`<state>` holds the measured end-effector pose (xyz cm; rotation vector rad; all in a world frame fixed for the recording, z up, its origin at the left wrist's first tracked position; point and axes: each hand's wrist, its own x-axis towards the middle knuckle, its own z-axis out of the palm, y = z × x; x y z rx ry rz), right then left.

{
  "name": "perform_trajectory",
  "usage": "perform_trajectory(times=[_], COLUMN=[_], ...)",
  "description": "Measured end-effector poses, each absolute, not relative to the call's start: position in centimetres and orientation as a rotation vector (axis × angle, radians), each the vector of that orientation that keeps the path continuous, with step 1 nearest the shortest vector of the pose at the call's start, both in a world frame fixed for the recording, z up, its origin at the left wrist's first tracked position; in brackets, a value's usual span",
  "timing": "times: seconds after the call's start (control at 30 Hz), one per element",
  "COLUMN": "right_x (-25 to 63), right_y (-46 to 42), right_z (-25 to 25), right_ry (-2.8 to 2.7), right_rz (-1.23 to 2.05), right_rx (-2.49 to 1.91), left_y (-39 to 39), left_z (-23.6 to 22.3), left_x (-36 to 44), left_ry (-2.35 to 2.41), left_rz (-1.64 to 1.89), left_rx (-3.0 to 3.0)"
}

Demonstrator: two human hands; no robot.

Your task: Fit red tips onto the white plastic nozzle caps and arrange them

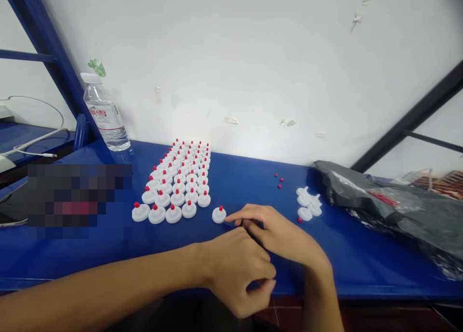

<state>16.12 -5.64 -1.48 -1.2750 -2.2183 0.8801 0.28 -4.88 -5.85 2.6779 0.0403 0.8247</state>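
A white round cap with a red tip (219, 215) stands upright at the near right corner of several rows of matching red-tipped white caps (177, 198). My right hand (273, 228) reaches over the blue table (246, 180), its index finger stretched out with the fingertip at the cap's right side. The other fingers of that hand are bent, and I see nothing in them. Nearer to me, my left hand (242, 272) crosses in front of the right wrist. Its fingers are curled, with the thumb close to the index finger; nothing shows between them.
Several white caps without red tips (306, 199) lie in a loose pile on the right. Small red tips (279, 186) are scattered beside it. A dark plastic bag (390, 211) covers the right end, while a water bottle (106, 115) stands at the back left by the wall.
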Motion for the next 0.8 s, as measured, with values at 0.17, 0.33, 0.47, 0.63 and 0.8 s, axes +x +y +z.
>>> perform_trajectory(times=[0.17,0.33,0.47,0.63,0.8], right_x=[16.2,16.1,15.9,15.3,15.0], right_y=[-5.4,-5.3,-5.5,-5.6,-5.6], right_z=[-1.7,-2.0,-1.9,-1.6,-1.5], right_ry=[-2.204,-2.249,-2.264,-2.302,-2.313], right_rz=[0.818,0.809,0.814,0.806,0.826], right_rx=[-1.374,-1.365,-1.358,-1.324,-1.287], left_y=[-5.0,-4.9,-4.8,-4.9,-5.1], left_z=[-5.8,-5.7,-5.7,-5.8,-6.0], left_x=[0.3,0.3,0.4,0.4,0.4], left_ry=[0.038,0.017,-0.002,-0.036,-0.037], left_rz=[0.86,0.834,0.836,0.836,0.812], left_rx=[2.675,2.693,2.702,2.723,2.739])
